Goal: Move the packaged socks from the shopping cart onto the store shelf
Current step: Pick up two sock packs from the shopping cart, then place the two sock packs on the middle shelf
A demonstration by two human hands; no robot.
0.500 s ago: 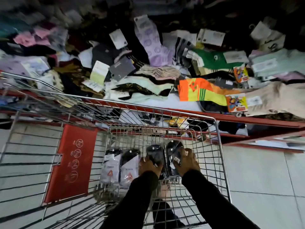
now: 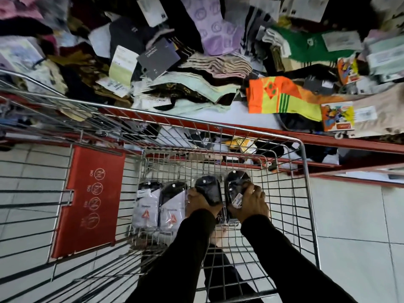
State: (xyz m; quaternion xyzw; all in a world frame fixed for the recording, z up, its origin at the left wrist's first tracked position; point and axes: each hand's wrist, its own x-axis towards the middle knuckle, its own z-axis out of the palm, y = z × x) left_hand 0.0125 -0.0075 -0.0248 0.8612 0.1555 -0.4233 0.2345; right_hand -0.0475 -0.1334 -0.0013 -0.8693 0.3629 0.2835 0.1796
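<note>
Several sock packs lie side by side on the floor of the wire shopping cart (image 2: 305,162). Two white packs (image 2: 145,204) (image 2: 172,204) rest on the left, untouched. My left hand (image 2: 200,201) is closed around a black sock pack (image 2: 207,189). My right hand (image 2: 251,203) grips a second black sock pack (image 2: 237,182) with a white price label. Both arms reach down into the cart in black sleeves. The store shelf (image 2: 240,110), with a red front edge, lies just beyond the cart and is heaped with loose socks.
A red child-seat flap (image 2: 89,200) with warning icons hangs inside the cart at the left. An orange and yellow sock (image 2: 282,99) lies near the shelf's front edge. A lower shelf (image 2: 240,147) also holds socks. Pale floor tiles (image 2: 354,215) spread to the right.
My fingers have wrapped further around the two black packs. The view has come closer to the cart and shelf.
</note>
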